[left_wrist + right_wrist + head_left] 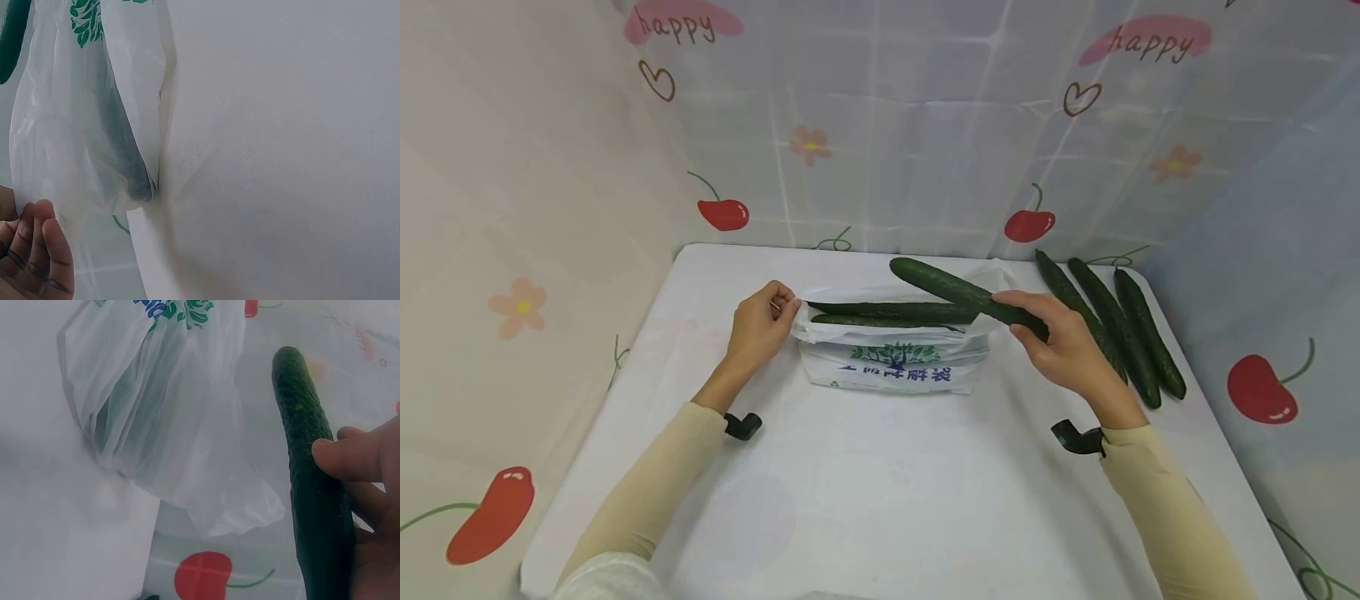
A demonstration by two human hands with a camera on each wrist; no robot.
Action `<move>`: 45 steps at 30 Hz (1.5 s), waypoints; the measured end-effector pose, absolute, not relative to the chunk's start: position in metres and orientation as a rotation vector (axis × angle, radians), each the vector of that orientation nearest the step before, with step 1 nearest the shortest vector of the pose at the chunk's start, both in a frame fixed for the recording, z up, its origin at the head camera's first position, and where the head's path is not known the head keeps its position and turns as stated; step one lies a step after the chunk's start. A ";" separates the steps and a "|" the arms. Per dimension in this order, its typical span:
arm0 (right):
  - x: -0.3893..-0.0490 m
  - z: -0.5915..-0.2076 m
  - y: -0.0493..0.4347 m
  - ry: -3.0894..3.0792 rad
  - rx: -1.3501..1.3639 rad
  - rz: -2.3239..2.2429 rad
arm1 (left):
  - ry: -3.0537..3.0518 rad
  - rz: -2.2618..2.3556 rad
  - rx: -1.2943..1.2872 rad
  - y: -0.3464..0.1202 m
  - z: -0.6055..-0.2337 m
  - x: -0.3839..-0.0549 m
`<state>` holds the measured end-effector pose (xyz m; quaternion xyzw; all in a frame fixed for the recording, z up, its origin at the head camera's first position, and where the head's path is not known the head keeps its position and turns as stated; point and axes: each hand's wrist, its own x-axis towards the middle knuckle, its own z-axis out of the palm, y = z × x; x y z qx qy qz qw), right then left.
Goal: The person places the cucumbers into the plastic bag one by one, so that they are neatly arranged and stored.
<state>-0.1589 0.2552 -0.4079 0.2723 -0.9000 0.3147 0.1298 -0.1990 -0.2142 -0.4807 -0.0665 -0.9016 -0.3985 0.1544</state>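
A white plastic bag [892, 367] with a green tree print lies on the table, its mouth spread, with two cucumbers [895, 313] lying lengthwise inside. At its left end my left hand [763, 325] pinches the bag's edge between thumb and fingers; the left wrist view shows those fingertips [45, 209] on the thin plastic. My right hand [1060, 337] grips another cucumber [947, 286] near its right end. This cucumber slants over the bag's right part, its far tip up and to the left. In the right wrist view, thumb and fingers wrap the held cucumber [306, 444] beside the bag [187, 425].
Three more cucumbers [1112, 325] lie side by side at the table's right rear, close behind my right hand. The white table [880, 500] meets a printed curtain [910, 167] at the back, and similar cloth hangs on both sides.
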 end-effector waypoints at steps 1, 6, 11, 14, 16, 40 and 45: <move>-0.160 -0.407 0.253 -2.626 0.801 0.915 | -2.586 -1.139 -0.189 -0.214 -0.481 -0.199; -0.167 -0.408 0.244 -2.677 0.842 0.916 | -2.591 -1.132 -0.188 -0.214 -0.480 -0.200; -0.172 -0.410 0.236 -2.739 0.864 0.909 | -2.597 -1.139 -0.184 -0.214 -0.480 -0.200; -0.174 -0.411 0.232 -2.752 0.891 0.916 | -2.600 -1.149 -0.181 -0.214 -0.480 -0.199; -0.175 -0.411 0.229 -2.750 0.916 0.916 | -2.599 -1.152 -0.178 -0.214 -0.480 -0.199; -0.199 -0.414 0.182 -2.887 1.121 0.872 | -2.594 -1.131 -0.179 -0.213 -0.478 -0.199; -0.207 -0.419 0.171 -2.878 1.160 0.891 | -2.594 -1.128 -0.176 -0.213 -0.478 -0.200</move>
